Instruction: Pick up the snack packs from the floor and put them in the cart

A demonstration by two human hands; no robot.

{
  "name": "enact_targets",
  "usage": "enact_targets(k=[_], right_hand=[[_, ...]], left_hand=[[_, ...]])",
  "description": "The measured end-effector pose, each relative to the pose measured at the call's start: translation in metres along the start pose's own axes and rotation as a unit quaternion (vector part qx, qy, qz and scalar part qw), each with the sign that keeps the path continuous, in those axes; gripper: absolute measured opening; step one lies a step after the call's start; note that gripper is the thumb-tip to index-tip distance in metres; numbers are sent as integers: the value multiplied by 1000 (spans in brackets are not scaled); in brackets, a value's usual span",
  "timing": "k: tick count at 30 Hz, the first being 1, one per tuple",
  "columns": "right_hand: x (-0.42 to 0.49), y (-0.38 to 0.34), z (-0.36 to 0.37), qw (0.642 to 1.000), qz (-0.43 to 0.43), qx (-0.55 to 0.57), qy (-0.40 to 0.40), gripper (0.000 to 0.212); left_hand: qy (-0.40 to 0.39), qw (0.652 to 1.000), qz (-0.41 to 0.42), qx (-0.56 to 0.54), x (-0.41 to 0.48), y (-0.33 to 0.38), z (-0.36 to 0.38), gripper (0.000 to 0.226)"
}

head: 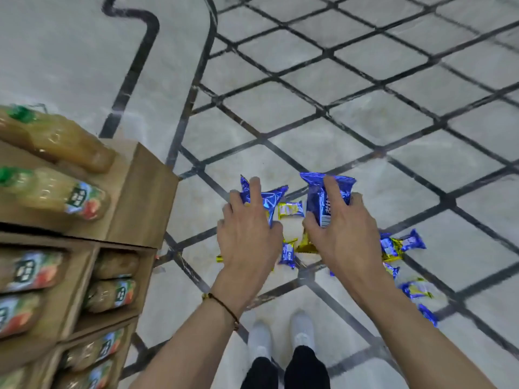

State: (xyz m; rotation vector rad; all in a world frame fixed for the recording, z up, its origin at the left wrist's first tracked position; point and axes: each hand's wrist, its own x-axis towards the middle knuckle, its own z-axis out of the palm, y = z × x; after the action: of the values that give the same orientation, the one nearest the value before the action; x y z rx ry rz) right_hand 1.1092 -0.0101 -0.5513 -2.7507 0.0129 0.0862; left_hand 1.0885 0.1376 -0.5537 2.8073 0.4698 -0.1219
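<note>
Over tiled floor (pixel 365 113), left hand (pixel 247 237) and right hand (pixel 345 234) each grip a blue snack pack (pixel 317 200).

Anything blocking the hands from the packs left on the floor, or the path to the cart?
Nothing visible covers the loose packs on the floor. Both hands are full, though: left hand grips a blue pack, right hand another. Cart not in view.

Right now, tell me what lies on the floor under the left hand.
The left hand grips a blue snack pack. Below it, only a yellow wrapper corner pokes out on the floor; the rest of that wrapper, and anything else there, is hidden by the hand.
</note>
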Motion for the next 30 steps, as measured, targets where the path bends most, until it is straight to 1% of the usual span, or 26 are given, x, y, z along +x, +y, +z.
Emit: enact_targets(k=[4, 7, 10, 13, 16, 18, 21, 24, 27, 30], right_hand=[[-2, -32, -115, 999, -2, 20, 39, 66], [-14, -55, -186, 997, -23, 14, 69, 66], [-27, -75, -249, 995, -49, -2, 87, 66], [-38, -87, -305, 991, -43, -29, 120, 65], [-52, -97, -351, 986, -44, -53, 149, 66], [-63, -101, -376, 984, -29, -56, 169, 65], [-79, -103, -406, 976, -4, -68, 206, 64], [-101, -99, -430, 968, 40, -69, 238, 65], [-129, -91, -447, 960, 95, -90, 248, 65], [-163, -78, -462, 943, 155, -110, 273, 66]], left_hand=[[30, 998, -3, -49, -6, 37, -120, 79], [74, 996, 7, -49, -18, 59, -198, 76], [105, 993, 28, -40, -34, 78, -260, 73], [135, 989, 38, -55, -51, 92, -307, 71], [151, 985, 56, -57, -68, 102, -344, 71], [159, 983, 62, -67, -79, 106, -363, 72], [170, 976, 100, -90, -93, 114, -386, 73], [165, 968, 151, -116, -102, 128, -400, 74], [153, 958, 210, -120, -113, 147, -407, 75], [130, 944, 272, -133, -130, 173, -408, 73]])
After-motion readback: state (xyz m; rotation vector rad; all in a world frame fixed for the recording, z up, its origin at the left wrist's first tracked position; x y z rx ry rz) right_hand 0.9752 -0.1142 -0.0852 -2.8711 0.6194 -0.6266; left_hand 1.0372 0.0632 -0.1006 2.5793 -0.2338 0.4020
